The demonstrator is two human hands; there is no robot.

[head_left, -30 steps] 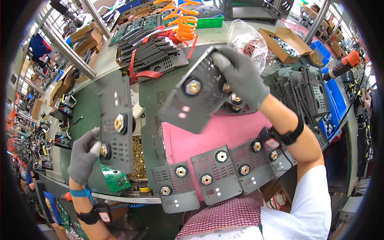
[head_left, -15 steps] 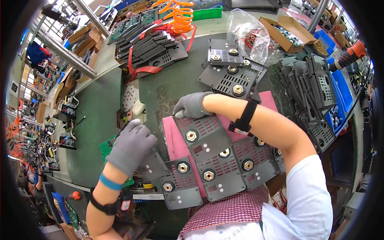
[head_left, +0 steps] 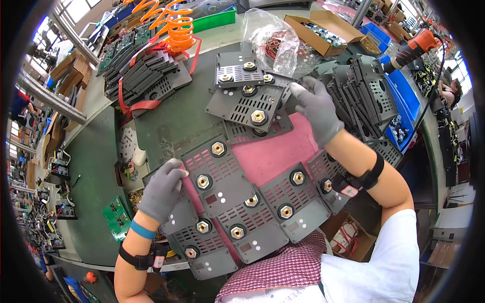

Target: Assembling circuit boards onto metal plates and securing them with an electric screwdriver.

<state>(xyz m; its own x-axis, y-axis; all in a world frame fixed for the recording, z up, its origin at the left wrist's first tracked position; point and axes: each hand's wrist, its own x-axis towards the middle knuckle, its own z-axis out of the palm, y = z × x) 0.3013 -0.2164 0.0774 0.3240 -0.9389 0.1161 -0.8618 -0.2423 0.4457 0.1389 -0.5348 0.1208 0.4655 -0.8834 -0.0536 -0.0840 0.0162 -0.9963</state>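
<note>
Dark grey perforated metal plates with brass hex nuts overlap on a pink foam sheet [head_left: 268, 156]. My left hand [head_left: 164, 194], gloved in grey, is closed at the foam's left side. Its fingertips pinch near the edge of the upper-left plate [head_left: 218, 174]. Another plate [head_left: 180, 216] lies partly hidden under that hand, so its hold is only partly visible. At the back, my gloved right hand [head_left: 319, 112] has thumb and fingers closed on a corner of a plate [head_left: 287, 95] in a loose stack. The stack's top plate [head_left: 241, 69] carries nuts too.
Bare plates [head_left: 361, 96] stand bundled at right beside a blue bin [head_left: 406, 108] and an orange-black power tool [head_left: 417, 48]. Back left are stacked plates [head_left: 151, 76] with red strap and an orange coiled hose [head_left: 179, 30]. A clear bag [head_left: 273, 40] and cardboard box [head_left: 328, 48] sit behind.
My right hand has moved from the upper-left plate across to the back stack. My left hand has settled by the foam's left edge, the plate under it now still. The whole view has shifted.
</note>
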